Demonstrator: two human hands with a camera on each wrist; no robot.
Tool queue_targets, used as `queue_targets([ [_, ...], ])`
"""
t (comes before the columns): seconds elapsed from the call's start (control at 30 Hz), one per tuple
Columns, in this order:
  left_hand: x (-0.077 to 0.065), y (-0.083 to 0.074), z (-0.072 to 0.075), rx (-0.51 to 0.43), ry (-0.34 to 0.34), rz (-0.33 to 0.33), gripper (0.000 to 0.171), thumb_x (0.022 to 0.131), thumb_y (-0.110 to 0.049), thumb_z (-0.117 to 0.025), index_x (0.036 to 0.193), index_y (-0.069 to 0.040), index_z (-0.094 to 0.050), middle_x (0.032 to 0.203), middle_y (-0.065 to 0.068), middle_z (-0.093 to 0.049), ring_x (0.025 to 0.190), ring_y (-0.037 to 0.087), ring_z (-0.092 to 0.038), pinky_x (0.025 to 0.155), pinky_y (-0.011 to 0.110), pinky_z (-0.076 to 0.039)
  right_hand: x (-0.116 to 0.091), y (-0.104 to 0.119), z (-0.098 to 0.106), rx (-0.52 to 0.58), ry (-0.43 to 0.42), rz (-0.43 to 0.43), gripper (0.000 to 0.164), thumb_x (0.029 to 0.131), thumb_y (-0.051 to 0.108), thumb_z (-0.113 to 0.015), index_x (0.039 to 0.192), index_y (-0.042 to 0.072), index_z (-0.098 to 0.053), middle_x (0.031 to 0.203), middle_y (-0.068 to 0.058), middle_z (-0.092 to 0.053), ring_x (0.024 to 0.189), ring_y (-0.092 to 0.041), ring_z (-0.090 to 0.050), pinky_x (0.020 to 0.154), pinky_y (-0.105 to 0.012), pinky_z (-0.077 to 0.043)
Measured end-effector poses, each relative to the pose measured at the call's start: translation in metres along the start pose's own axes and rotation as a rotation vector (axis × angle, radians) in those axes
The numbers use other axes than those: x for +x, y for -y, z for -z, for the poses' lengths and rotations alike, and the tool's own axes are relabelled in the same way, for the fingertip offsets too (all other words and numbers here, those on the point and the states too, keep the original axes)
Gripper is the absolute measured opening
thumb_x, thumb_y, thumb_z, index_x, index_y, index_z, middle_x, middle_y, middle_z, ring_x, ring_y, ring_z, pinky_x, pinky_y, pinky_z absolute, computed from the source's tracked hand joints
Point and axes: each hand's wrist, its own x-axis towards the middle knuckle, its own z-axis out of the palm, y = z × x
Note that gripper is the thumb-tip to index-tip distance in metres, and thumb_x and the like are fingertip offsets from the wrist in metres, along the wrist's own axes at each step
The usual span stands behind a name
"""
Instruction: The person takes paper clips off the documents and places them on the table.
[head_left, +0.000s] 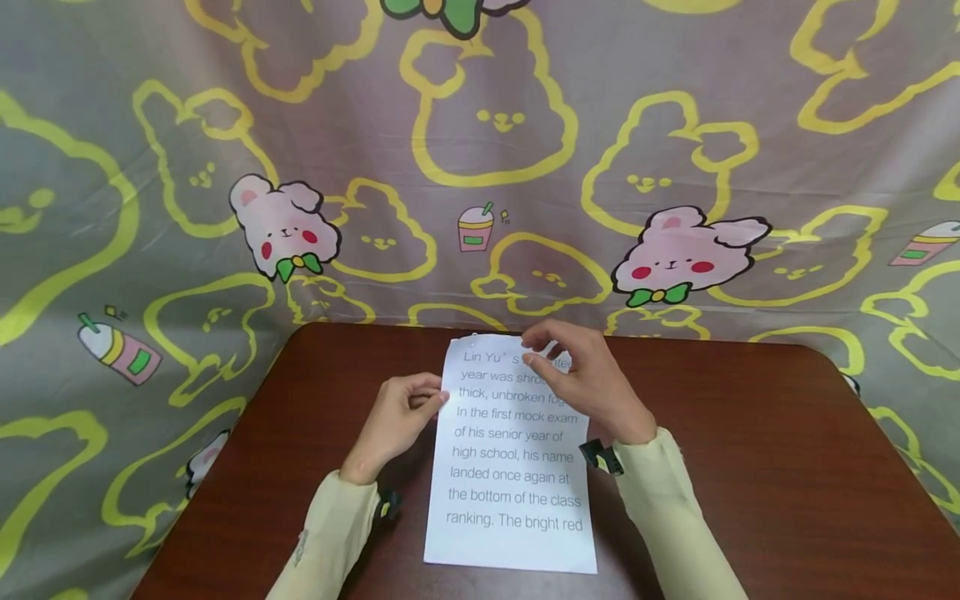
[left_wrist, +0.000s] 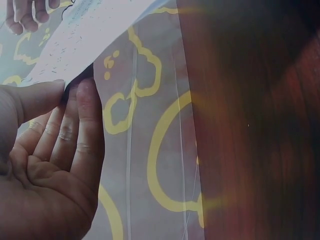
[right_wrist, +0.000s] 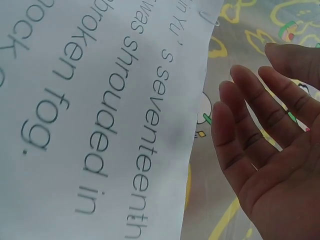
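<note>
A white printed sheet [head_left: 513,546] with large black English text stands in the middle, its lower edge toward me. At its left edge my left hand [head_left: 396,417] pinches it between thumb and fingers. The left wrist view shows the thumb on the printed face and a dark strip [left_wrist: 80,80] under the paper at the fingers. My right hand [head_left: 592,383] is over the sheet's upper right corner, covering some words in the head view. In the right wrist view that hand's fingers [right_wrist: 227,135] are loosely bent and apart from the paper, holding nothing.
The sheet is over a dark reddish-brown wooden table [head_left: 765,467]. Behind and at both sides hangs a grey curtain [head_left: 360,133] with yellow outlines and rabbit faces. Small dark devices [head_left: 602,457] are worn at both wrists, beside pale sleeves.
</note>
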Motion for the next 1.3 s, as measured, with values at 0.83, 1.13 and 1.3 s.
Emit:
queue_targets([
  [0.83, 0.0, 0.0, -0.002, 0.007, 0.007, 0.003, 0.011, 0.097, -0.003, -0.07, 0.105, -0.001, -0.077, 0.097, 0.015, -0.08, 0.08, 0.016, -0.074, 0.072, 0.023, -0.06, 0.02, 0.003, -0.026, 0.021, -0.054, 0.043, 0.019, 0.094, 0.007, -0.076, 0.112, 0.007, -0.073, 0.109, -0.008, -0.076, 0.106, -0.023, -0.069, 0.097, -0.044, -0.054],
  [1.13, 0.001, 0.001, -0.003, 0.003, 0.005, -0.005, 0.01, 0.097, -0.003, -0.071, 0.105, -0.003, -0.078, 0.096, 0.014, -0.08, 0.079, 0.015, -0.074, 0.072, 0.021, -0.059, 0.025, 0.0, -0.034, 0.004, -0.018, -0.016, 0.02, 0.095, 0.01, -0.075, 0.115, 0.009, -0.072, 0.113, -0.006, -0.075, 0.11, -0.023, -0.068, 0.099, -0.045, -0.054],
  [1.3, 0.001, 0.0, -0.003, 0.002, 0.011, -0.013, 0.011, 0.098, -0.003, -0.07, 0.105, -0.003, -0.078, 0.097, 0.014, -0.08, 0.08, 0.015, -0.074, 0.072, 0.022, -0.06, 0.027, 0.001, -0.038, 0.005, 0.0, -0.025, 0.021, 0.095, 0.01, -0.075, 0.116, 0.01, -0.073, 0.114, -0.006, -0.075, 0.111, -0.023, -0.069, 0.1, -0.046, -0.055],
])
